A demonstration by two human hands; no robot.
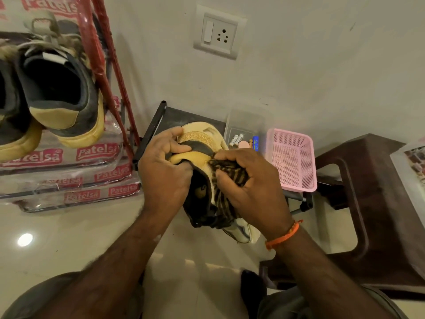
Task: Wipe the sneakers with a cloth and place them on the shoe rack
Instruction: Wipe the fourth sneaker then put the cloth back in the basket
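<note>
Head view: left hand (164,173) grasps the sneaker (202,143) by its heel, steadying it right of the shoe rack (108,72), while right hand (250,183) clenches the striped cloth (230,173) against its side to rub

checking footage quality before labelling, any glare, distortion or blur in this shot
Head view: a bright lamp reflection glares off the glossy floor at lower left; wide-angle distortion bows the red shoe rack and the wall socket; the hands, the left hand on the sneaker and the right hand with the cloth, look slightly soft.
</note>
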